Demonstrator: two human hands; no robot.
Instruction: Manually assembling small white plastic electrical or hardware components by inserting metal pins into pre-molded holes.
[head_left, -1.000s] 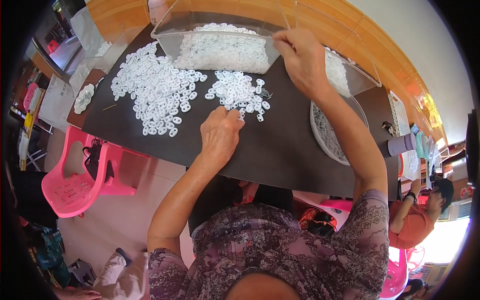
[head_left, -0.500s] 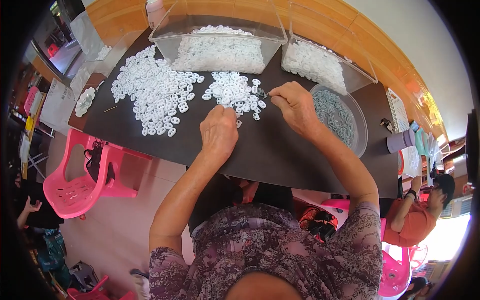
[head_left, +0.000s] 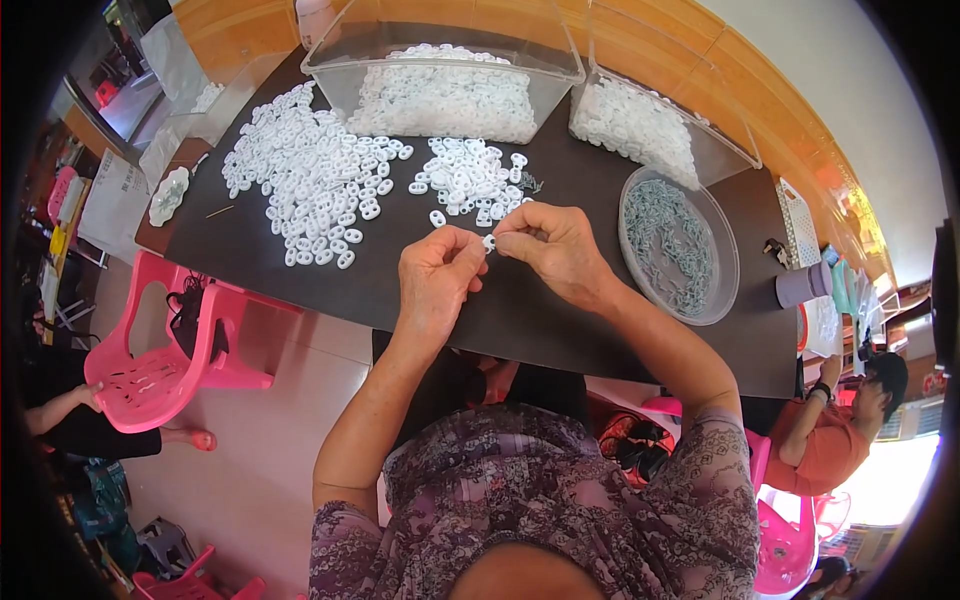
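Pink chair (head_left: 160, 375): at the left of the frame, near the dark desk (head_left: 575, 335).
Large white heap (head_left: 300, 180): upper left, many two-holed oval pieces lying loose; which are finished, if any, cannot be told at this size.
Left hand (head_left: 435, 275): centre, fingers pinching a small white piece (head_left: 489, 243) just below the smaller heap.
Larger clear bin (head_left: 550, 95): top centre, holding a deep load of similar white pieces.
Smaller white heap (head_left: 470, 175): centre, above both hands, with a lot apparently left to handle.
Small white piece: between the hands, seemingly mid-work, as fingers from both sides are on it.
Grey bits (head_left: 531, 183): a little cluster just right of the smaller heap.
Right hand (head_left: 560, 255): fingers closed on the piece from its right; whether they also hold a grey bit is hidden.
Smaller clear bin (head_left: 725, 150): upper right, partly filled with white pieces.
Round clear tray (head_left: 726, 255): right of the right hand, with plenty of grey parts (head_left: 665, 245) left inside.
Lavender cup (head_left: 804, 286): far right, on its side.
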